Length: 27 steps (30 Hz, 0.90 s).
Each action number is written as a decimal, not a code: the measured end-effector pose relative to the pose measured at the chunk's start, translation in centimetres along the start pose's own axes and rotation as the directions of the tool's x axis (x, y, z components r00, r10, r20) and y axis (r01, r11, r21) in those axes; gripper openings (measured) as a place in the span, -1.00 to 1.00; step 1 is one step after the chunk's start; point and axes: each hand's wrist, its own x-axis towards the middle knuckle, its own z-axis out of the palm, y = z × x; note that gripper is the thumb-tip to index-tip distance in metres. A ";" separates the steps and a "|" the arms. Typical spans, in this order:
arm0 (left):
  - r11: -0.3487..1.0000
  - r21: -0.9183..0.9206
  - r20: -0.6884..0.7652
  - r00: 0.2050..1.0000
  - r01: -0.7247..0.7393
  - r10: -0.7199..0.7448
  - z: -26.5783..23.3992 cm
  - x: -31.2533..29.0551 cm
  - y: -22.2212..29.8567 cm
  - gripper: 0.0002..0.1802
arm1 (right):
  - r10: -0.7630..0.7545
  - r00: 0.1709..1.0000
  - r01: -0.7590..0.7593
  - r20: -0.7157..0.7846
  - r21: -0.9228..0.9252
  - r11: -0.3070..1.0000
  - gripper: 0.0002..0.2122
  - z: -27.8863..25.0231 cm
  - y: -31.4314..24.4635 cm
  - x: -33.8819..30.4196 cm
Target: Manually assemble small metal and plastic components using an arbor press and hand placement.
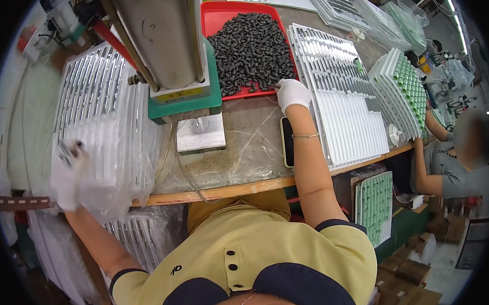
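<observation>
My left hand (67,185), in a white glove and smeared by motion, is over the left stack of white ribbed trays (97,93) holding rows of shiny metal tubes. Its fingers are closed around some short, shiny metal tubes (71,153), blurred. My right hand (294,95), also gloved, reaches to the near right corner of a red tray (211,15). That tray is heaped with small black cylindrical parts (251,51). The right fingertips are pinched together at the edge of the heap; what is between them is too small to make out.
A green-based press (185,103) stands in the middle over a metal block (201,135). A phone (287,142) lies near the table edge. White ribbed trays (352,131) and a tilted stack with green parts (411,88) are at the right. A co-worker (447,168) sits beyond them.
</observation>
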 end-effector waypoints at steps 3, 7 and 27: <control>0.973 -0.218 0.308 0.940 -0.076 0.143 5.6 -4.7 2.9 -0.72 | 0.034 0.995 -0.025 0.091 -0.091 0.996 -0.82 -0.3 0.6 1.4; 0.940 -0.291 0.562 0.827 0.176 0.019 13.0 -7.4 6.3 -0.70 | 0.026 0.983 0.008 0.181 -0.183 0.983 -0.79 0.1 0.0 2.9; 0.870 -0.454 0.324 0.874 -0.191 0.361 27.9 -7.2 12.6 -0.77 | -0.503 0.839 0.542 -0.208 0.235 0.807 -0.89 -6.8 0.9 -14.1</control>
